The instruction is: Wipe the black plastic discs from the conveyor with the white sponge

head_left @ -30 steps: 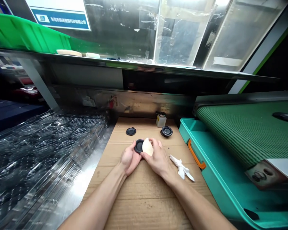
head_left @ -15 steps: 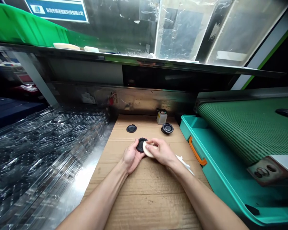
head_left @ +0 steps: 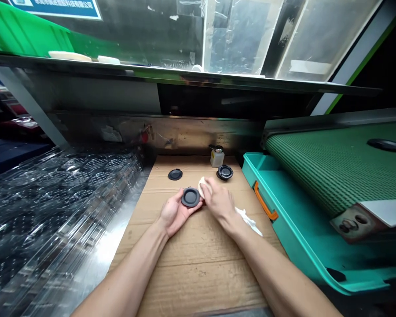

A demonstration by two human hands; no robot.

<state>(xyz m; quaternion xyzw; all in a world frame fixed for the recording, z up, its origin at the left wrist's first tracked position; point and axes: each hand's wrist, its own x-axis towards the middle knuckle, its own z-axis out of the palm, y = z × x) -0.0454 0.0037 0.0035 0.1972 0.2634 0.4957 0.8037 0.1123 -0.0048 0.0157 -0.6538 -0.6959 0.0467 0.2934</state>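
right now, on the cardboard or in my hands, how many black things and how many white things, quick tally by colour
black: 3 - disc on the left hand, flat disc and ringed disc on the cardboard
white: 3 - pad under the right hand, crumpled cloth, small bottle with a dark cap
total: 6
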